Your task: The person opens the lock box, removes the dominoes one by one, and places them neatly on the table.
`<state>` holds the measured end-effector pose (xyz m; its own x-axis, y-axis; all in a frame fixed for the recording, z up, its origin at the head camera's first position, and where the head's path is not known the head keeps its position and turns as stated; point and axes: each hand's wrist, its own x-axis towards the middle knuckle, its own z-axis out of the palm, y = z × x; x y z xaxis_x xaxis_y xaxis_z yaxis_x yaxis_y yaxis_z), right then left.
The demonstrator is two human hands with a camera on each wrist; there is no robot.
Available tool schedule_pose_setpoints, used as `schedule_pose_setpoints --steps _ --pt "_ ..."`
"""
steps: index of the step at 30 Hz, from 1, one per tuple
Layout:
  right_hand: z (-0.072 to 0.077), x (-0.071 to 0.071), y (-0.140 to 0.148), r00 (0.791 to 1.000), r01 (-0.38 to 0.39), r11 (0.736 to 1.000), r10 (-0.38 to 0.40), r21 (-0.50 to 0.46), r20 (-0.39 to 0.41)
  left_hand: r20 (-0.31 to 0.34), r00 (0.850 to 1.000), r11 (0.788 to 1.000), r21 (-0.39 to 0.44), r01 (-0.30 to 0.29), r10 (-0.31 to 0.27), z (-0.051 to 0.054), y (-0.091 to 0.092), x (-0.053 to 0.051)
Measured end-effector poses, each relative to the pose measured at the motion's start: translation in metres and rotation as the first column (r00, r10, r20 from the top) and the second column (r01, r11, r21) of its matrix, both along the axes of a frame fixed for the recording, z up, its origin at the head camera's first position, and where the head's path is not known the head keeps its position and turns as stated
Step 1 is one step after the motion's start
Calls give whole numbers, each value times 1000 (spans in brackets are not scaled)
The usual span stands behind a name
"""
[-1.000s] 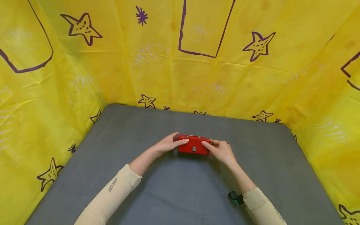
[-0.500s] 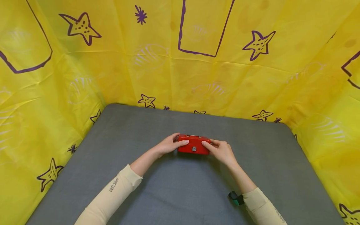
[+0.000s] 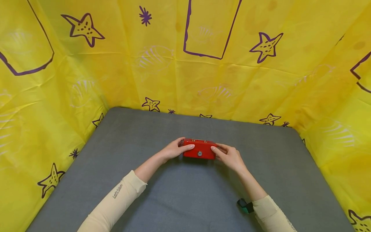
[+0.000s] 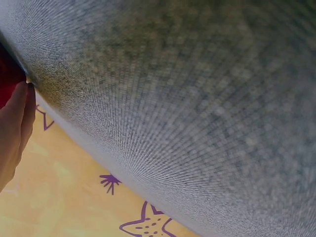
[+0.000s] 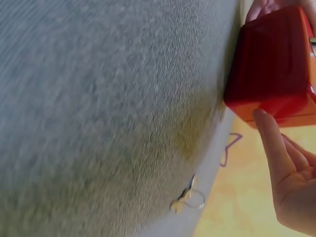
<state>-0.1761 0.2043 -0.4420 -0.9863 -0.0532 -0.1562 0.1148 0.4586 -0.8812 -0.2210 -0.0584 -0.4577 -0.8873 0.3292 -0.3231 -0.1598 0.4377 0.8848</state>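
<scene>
A small red cash box (image 3: 200, 149), with a round lock on its front and a thin metal handle folded on its lid, is in the middle of the head view. My left hand (image 3: 174, 149) grips its left end, thumb on the front and fingers round the side. At the other end my right hand (image 3: 230, 157) holds it, thumb at the front right edge and fingers behind. One finger touches the box's end face in the right wrist view. In that view a pair of keys on a ring (image 5: 178, 204) lies on the grey surface. Its spot in the head view is hidden.
The box is over a grey cloth-covered table (image 3: 185, 193). Yellow fabric (image 3: 174, 80) with purple starfish drawings hangs round the back and both sides. A black and green strap (image 3: 245, 206) shows by the right sleeve.
My right thumb has slid a little rightward toward the box's edge, and the right forearm has shifted slightly right. The box and my left hand look still.
</scene>
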Motion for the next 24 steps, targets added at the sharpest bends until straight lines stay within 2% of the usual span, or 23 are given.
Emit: schedule_pose_setpoints --steps 3,6,8,11,15,18,24 --pt "2 1 6 999 0 1000 -1 -28 -33 -1 1000 1000 -1 -3 3 -1 0 -1" --pt "5 3 15 996 14 1000 -16 -14 -82 -1 1000 1000 -3 -7 7 -1 0 -1" --pt "6 3 23 993 34 999 -31 29 -113 1 1000 1000 -1 -9 9 0 -1 -1" --pt "6 4 35 985 66 987 -42 146 -167 1 1000 1000 4 -11 11 0 -1 0" --pt "0 4 50 974 84 951 -15 298 -226 7 1000 1000 7 -17 17 0 -1 0" --pt "-5 5 58 970 76 926 18 371 -244 12 1000 1000 9 -17 17 0 -1 0" --pt "-13 3 64 973 42 861 81 507 -217 6 1000 1000 11 -16 16 0 -1 1"
